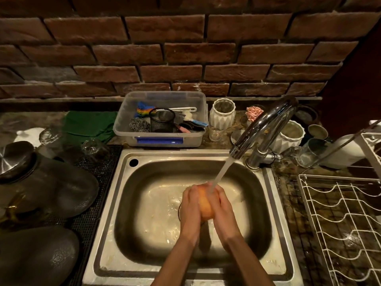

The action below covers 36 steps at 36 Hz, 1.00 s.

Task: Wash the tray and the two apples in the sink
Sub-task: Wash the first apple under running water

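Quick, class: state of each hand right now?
Left hand: grip closed on the round yellow-orange apple.
Right hand: grip closed on the same apple.

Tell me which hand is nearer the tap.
Right. The right hand cups the apple on the tap's side; the left hand cups its far side.

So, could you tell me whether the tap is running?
On: water streams from the faucet spout onto the apple over the sink.

No legible text anywhere.
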{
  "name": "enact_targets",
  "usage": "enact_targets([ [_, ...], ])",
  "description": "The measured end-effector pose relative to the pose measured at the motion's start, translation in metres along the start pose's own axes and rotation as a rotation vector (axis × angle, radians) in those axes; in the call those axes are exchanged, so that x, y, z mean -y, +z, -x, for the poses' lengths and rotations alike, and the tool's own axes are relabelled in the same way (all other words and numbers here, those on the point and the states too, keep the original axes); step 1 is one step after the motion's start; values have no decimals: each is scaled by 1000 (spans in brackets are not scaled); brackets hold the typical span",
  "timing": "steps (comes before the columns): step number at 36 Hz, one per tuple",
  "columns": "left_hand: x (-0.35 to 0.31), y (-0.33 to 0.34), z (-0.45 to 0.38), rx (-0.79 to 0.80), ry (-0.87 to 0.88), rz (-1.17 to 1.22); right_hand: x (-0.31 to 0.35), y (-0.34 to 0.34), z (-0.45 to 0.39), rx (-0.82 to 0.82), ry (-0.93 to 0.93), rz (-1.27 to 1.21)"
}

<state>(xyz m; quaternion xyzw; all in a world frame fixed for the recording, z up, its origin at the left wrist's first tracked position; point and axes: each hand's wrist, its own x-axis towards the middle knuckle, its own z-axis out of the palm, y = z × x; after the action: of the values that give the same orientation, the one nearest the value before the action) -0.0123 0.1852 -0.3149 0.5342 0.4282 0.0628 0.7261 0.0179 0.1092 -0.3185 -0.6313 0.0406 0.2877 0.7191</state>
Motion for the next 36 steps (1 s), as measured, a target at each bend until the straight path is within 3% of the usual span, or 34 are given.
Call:
enact_targets([
  [4, -20, 0, 0, 132, -126, -84, -7, -19, -1, 121, -9, -6],
  [6, -23, -3, 1, 199, -266, 29, -9, -25, 1, 189, -15, 14],
  [9, -19, -7, 0, 214, -350, 125, -7, -21, 6, 125, -47, 97],
  [13, -2, 4, -1, 116, -132, 50, -7, -4, 8, -121, -62, 113],
  [16, 9, 5, -4, -4, 39, -99, -6, 6, 9, -200, -4, -18],
  [21, 25, 2, 8, 133, 223, -385, -1, 14, 6, -252, 251, -398],
  [25, 23, -17, 3, 193, 241, -415, 2, 11, -2, -203, 319, -329],
  [29, 22, -29, 1, 220, 264, -288, 6, 7, -11, -141, 348, -249],
  [36, 10, -8, 7, 108, 242, -185, 3, 7, -17, -143, 253, -153],
])
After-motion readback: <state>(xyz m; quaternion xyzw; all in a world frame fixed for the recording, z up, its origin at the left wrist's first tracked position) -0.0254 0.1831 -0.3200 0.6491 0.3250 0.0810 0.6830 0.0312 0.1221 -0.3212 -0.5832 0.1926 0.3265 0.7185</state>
